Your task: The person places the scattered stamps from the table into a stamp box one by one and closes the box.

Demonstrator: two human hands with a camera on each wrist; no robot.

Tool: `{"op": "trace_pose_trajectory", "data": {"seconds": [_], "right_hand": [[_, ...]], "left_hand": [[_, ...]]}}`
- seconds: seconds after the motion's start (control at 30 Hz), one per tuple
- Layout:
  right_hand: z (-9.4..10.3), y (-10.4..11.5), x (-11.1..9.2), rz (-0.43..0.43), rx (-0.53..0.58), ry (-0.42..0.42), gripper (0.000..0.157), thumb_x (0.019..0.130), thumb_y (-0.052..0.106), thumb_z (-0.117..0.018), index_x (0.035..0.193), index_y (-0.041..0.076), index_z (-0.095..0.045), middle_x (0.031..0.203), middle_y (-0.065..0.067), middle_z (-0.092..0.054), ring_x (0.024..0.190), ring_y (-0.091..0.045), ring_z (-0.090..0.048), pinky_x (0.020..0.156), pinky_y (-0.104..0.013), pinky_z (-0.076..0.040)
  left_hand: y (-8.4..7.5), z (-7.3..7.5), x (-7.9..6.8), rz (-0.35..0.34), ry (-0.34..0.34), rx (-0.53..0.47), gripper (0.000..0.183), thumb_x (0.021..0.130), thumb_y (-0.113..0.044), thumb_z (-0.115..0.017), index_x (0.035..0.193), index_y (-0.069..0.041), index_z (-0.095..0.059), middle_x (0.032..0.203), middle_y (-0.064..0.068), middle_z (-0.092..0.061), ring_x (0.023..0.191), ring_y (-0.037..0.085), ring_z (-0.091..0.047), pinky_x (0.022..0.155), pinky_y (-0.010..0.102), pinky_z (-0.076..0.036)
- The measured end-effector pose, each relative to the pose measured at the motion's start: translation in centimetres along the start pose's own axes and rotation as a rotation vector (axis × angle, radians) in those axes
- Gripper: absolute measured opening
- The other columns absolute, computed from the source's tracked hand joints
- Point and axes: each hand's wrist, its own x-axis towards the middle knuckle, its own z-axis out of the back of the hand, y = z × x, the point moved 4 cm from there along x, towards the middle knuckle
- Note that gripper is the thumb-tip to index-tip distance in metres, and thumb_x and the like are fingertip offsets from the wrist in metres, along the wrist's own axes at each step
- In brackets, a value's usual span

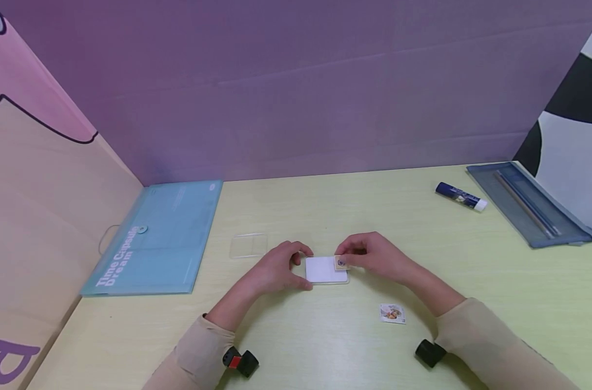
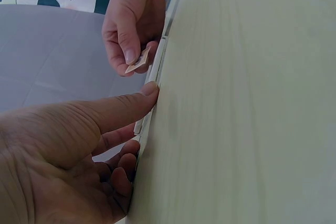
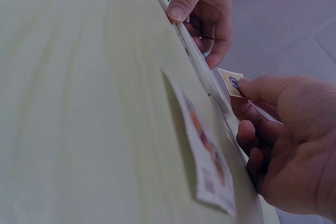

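A thin white rectangular case point(image 1: 320, 270) lies on the table between the two hands. My left hand point(image 1: 283, 265) holds it at its left end, thumb at the near corner and index finger at the far one. In the left wrist view the thumb point(image 2: 126, 109) rests against the case's edge. My right hand point(image 1: 376, 254) pinches a small stamp point(image 1: 341, 263) with a dark printed motif between thumb and fingers, over the right end of the case. The right wrist view shows this stamp point(image 3: 231, 83) tilted above the case. A second stamp point(image 1: 392, 313) with a colourful picture lies nearer, below the right hand.
A clear plastic rectangle point(image 1: 249, 245) lies beyond the left hand. To the left is a blue document folder point(image 1: 169, 238) with a string. A glue stick point(image 1: 459, 196) and a dark blue translucent pouch point(image 1: 532, 203) lie at the back right, before a purple backdrop point(image 1: 320, 92).
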Motion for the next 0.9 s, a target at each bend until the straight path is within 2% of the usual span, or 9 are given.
{"op": "trace_pose_trajectory", "data": {"seconds": [0.3,0.57,0.9], "right_hand": [[-0.81,0.32,0.5,-0.018,-0.001,0.022,0.008,0.094,0.007,-0.07,0.101,0.009,-0.074,0.09,0.0,-0.069,0.085,-0.021,-0.059,0.076,-0.03,-0.046],[-0.9,0.38,0.43,-0.023,0.0,0.03,0.007,0.093,0.006,-0.071,0.099,0.007,-0.073,0.086,-0.001,-0.067,0.081,-0.02,-0.056,0.069,-0.027,-0.045],[-1.07,0.14,0.41,-0.041,-0.044,0.026,0.006,0.093,0.008,-0.073,0.098,0.01,-0.073,0.088,0.0,-0.066,0.084,-0.021,-0.057,0.075,-0.03,-0.047]], "left_hand": [[0.01,0.02,0.04,0.001,0.001,0.004,0.056,0.075,-0.014,-0.092,0.122,-0.013,-0.063,0.099,0.004,-0.053,0.092,0.02,-0.049,0.077,0.033,-0.042],[-0.03,0.06,0.04,0.007,0.001,0.007,0.056,0.075,-0.014,-0.092,0.123,-0.014,-0.063,0.099,0.004,-0.054,0.092,0.02,-0.049,0.077,0.033,-0.042],[-0.09,0.06,0.02,0.0,-0.001,0.007,0.056,0.074,-0.013,-0.092,0.122,-0.013,-0.064,0.099,0.004,-0.054,0.092,0.02,-0.049,0.077,0.032,-0.042]]}}
